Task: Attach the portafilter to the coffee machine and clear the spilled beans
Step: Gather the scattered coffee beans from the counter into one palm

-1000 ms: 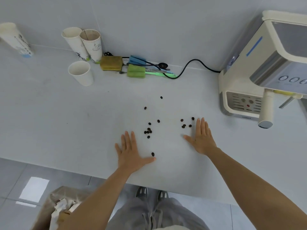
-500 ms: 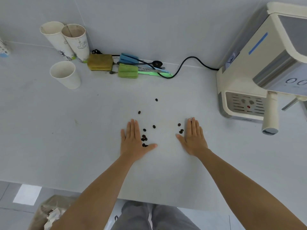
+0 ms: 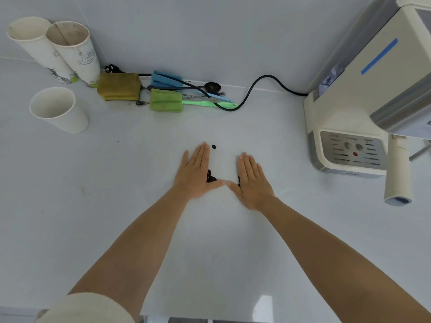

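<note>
Coffee machine (image 3: 363, 108): cream body, far right of the white counter (image 3: 116, 206), back against the wall. Silver drip grille at its base faces the hands. Portafilter (image 3: 397, 171) is on the machine, its cream handle sticking out toward the camera over the counter on the right.

Black power cord (image 3: 256, 87) loops from behind the machine along the wall toward the clutter at centre-left.

Three paper cups, upper left: two printed ones (image 3: 56, 52) leaning together against the wall, one plain cup (image 3: 58, 110) in front of them, mouth toward the camera.

Beside the cups: olive-brown cloth (image 3: 119, 86), then a green sponge brush (image 3: 166, 103) and a blue brush (image 3: 166, 79), with a black scoop (image 3: 212, 86) lying across them.

Left hand (image 3: 198, 176) flat on the counter, palm down, fingers together and straight, gripping nothing. Right hand (image 3: 253, 180) likewise, flat, extended, holding nothing. Thumb tips nearly meet, so the hands form a V.

Spilled beans: small dark cluster (image 3: 211, 177) pressed against the inner edge of the left hand above the thumb; a few more (image 3: 239, 180) against the inner edge of the right hand. One stray bean (image 3: 213, 146) sits alone just beside the left fingertips.
</note>
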The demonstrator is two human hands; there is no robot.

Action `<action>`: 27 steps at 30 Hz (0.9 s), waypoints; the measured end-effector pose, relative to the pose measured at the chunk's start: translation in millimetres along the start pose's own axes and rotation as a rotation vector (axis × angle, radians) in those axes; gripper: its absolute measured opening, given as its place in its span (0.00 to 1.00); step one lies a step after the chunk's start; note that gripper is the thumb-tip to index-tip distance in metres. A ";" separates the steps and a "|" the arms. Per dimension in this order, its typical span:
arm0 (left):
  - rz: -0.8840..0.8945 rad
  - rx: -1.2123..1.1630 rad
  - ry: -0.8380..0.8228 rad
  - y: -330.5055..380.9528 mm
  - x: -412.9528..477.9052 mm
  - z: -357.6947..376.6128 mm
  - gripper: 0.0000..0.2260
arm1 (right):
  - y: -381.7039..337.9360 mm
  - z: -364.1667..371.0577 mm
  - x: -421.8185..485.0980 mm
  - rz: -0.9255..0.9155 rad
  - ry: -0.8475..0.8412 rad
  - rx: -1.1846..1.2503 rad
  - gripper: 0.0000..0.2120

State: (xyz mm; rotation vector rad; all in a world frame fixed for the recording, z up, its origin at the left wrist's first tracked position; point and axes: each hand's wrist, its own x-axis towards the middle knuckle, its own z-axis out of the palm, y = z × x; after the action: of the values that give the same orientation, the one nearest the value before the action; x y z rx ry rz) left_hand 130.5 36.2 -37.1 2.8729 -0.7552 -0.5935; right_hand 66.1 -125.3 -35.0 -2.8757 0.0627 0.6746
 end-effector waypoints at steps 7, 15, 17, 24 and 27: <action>0.191 0.128 -0.014 -3.9 29.7 -7.1 0.41 | -0.7 -4.7 7.0 -0.041 -0.008 0.004 0.34; 0.265 0.056 -0.022 5.0 7.5 10.6 0.30 | 0.7 1.5 -0.6 -0.141 0.017 -0.017 0.37; 0.257 -0.011 -0.015 10.6 -2.1 14.0 0.28 | 0.1 5.9 -4.1 -0.170 0.021 -0.013 0.38; 0.191 -0.316 -0.034 29.8 -38.1 21.9 0.30 | -6.7 18.6 -19.0 -0.203 0.037 0.016 0.37; 0.129 -0.525 -0.079 42.4 -52.1 18.4 0.32 | -14.3 23.8 -23.9 -0.215 0.054 0.028 0.40</action>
State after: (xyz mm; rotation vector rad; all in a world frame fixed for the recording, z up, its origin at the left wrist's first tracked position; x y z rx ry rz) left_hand 62.4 24.8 -27.5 2.3173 -0.6666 -0.7584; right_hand 35.4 -106.8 -42.8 -2.8185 -0.2253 0.5504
